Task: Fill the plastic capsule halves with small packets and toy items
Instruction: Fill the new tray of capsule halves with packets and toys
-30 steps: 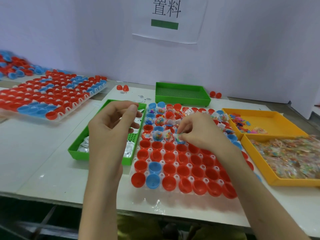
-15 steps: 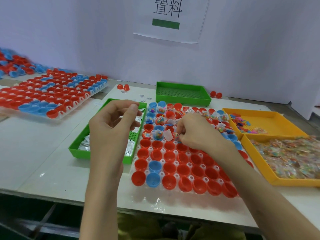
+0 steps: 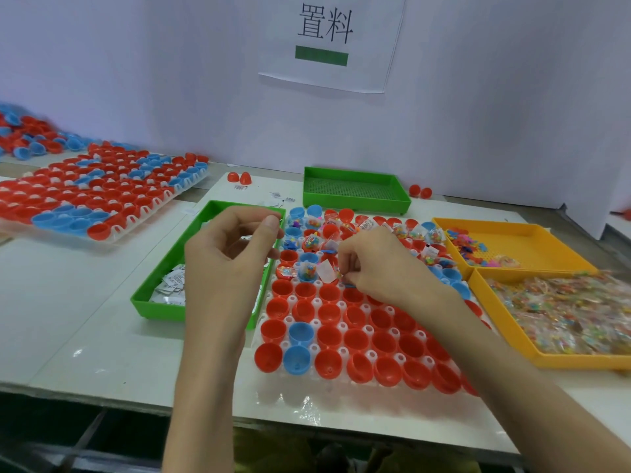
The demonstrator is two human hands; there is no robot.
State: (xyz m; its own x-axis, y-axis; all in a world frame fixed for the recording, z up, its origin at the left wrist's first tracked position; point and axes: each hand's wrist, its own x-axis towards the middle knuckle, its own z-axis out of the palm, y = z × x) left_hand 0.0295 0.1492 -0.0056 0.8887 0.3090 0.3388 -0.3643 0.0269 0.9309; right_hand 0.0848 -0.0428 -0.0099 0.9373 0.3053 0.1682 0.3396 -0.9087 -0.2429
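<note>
The right hand point(image 3: 379, 264) is being held low over the middle rows of the holder tray point(image 3: 341, 401). Its fingers are curled and pinched on a small item point(image 3: 347, 285), of which only a blue and orange edge is showing. The hand is being kept at the line where loaded cups give way to bare ones, presumably so the item can be dropped into the next half in turn.

The left hand point(image 3: 232, 257) is being held raised over the green tray point(image 3: 160, 303) of white packets point(image 3: 172, 285), fingers curled and thumb pressed to forefinger. Whether a packet is being pinched there cannot be told. The position is judged to be a ready one, close to the supply.

Supplies are being kept within reach on both sides. The packets are lying to the left, bagged toys point(image 3: 563, 312) are filling the near yellow tray point(image 3: 512, 336), and loose toy pieces point(image 3: 467, 242) are lying in the yellow tray behind it.

The capsule halves are being held mouth-up in the holder tray as glossy round cups. Most are red halves point(image 3: 356, 339), with a few blue halves point(image 3: 300, 334) among them. The far rows are carrying clear bags of coloured bits and white slips, and one standing packet point(image 3: 326, 271) is sitting on edge just beside the right fingertips. The near rows are lying unfilled.
</note>
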